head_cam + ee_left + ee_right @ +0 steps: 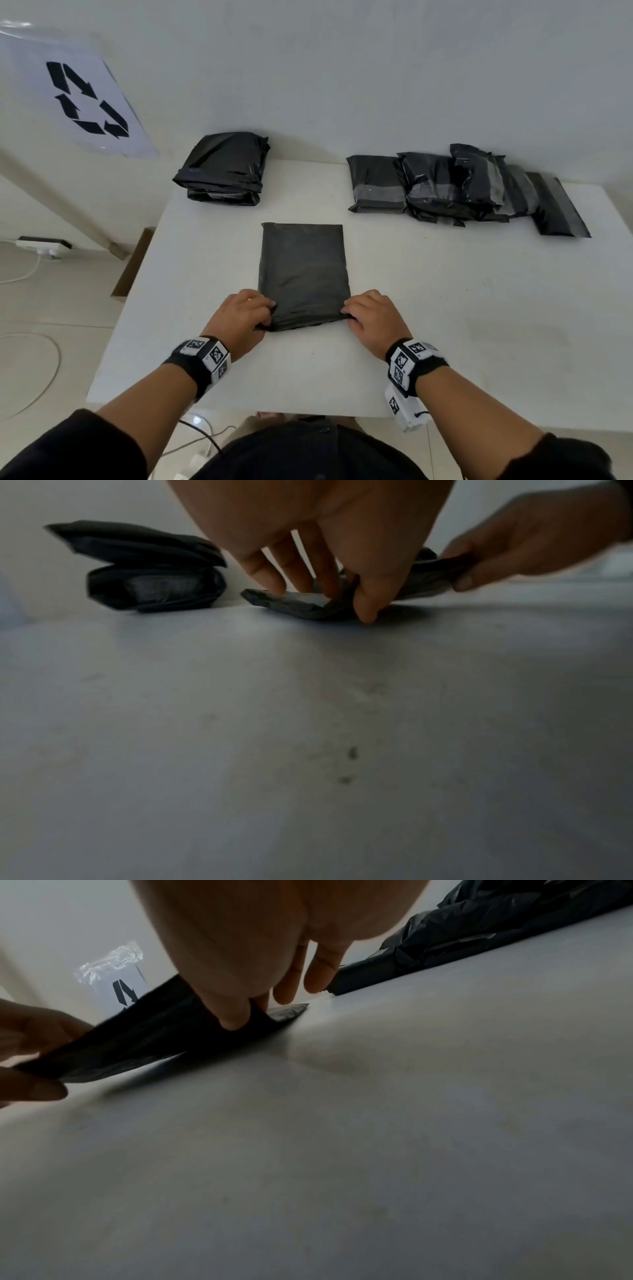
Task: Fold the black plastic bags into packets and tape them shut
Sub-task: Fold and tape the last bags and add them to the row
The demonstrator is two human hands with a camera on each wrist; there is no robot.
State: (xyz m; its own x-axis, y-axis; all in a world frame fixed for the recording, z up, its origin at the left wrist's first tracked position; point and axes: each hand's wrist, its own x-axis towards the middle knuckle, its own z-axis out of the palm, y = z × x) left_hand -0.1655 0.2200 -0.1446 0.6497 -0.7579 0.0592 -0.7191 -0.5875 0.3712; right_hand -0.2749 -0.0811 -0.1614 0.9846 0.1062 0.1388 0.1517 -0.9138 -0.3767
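One flat black bag lies at the centre of the white desk, long axis running 12 to 6 o'clock, its near edge lifted off the surface. The left hand pinches the near-left corner and the right hand the near-right corner, each grip closed on plastic between thumb and fingers. At 11 o'clock sits one stack of unfolded bags; at 1 to 2 o'clock a row of packets, overlapping so the count is uncertain; nothing lies between bag and either group.

Desk: white, scuffed.
Between the hands: flat black bag.
Far left of the hands: folded bag bundle.
Far right: taped packets, overlapping.
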